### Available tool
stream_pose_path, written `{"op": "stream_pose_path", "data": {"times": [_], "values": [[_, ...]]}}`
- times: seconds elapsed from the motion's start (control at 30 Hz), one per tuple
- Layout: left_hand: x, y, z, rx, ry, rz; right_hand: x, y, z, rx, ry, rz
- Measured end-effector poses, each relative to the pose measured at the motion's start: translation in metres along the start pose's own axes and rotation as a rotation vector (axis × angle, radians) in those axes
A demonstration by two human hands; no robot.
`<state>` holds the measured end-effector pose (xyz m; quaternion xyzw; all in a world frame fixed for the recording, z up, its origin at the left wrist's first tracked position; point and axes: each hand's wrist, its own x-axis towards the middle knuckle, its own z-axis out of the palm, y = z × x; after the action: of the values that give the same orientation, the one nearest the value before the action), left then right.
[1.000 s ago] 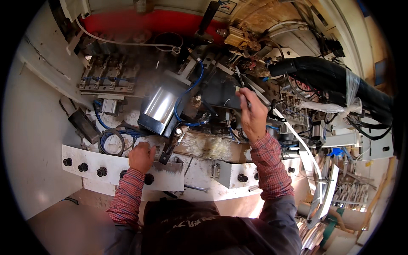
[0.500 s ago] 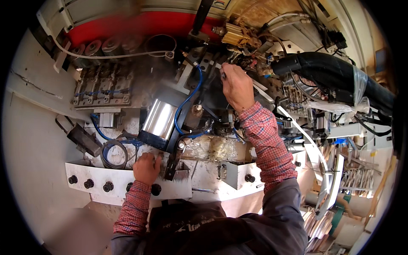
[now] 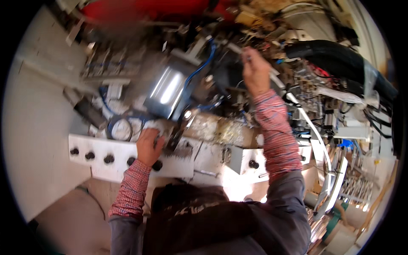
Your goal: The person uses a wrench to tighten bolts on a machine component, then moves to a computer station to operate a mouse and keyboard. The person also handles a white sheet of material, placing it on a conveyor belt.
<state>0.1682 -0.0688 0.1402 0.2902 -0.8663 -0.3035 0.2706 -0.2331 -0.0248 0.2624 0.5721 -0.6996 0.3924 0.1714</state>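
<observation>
My right hand reaches far into the machine, right of a dark block. Its fingers are bent together around something small and dark that I cannot make out. My left hand rests at the top edge of a white panel with black knobs. The left fingers are loosely bent, the thumb stands apart, and no object shows in them. Just beyond it is a shiny metal cylinder, tilted, with a blue air hose along its right side. Motion blurs both hands.
A coil of dark cable and a dark rectangular part lie left of the cylinder. A thick black hose crosses at the far right. Below it are a white strip and stacked thin pieces. A red panel stands behind.
My whole view has shifted, so the machine appears higher and slightly to the right, and blurred. Both hands stay near the same machine parts.
</observation>
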Motion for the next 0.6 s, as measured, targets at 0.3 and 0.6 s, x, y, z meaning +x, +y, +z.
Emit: {"op": "stream_pose_path", "data": {"times": [0.3,0.6], "values": [[-0.197,0.079,-0.003,-0.407,-0.128,-0.79,0.001,-0.02,-0.054,0.141,0.002,0.058],[-0.217,0.024,0.123,-1.503,-0.187,-0.969,-0.001,-0.058,-0.099,0.178,-0.029,-0.03]]}}
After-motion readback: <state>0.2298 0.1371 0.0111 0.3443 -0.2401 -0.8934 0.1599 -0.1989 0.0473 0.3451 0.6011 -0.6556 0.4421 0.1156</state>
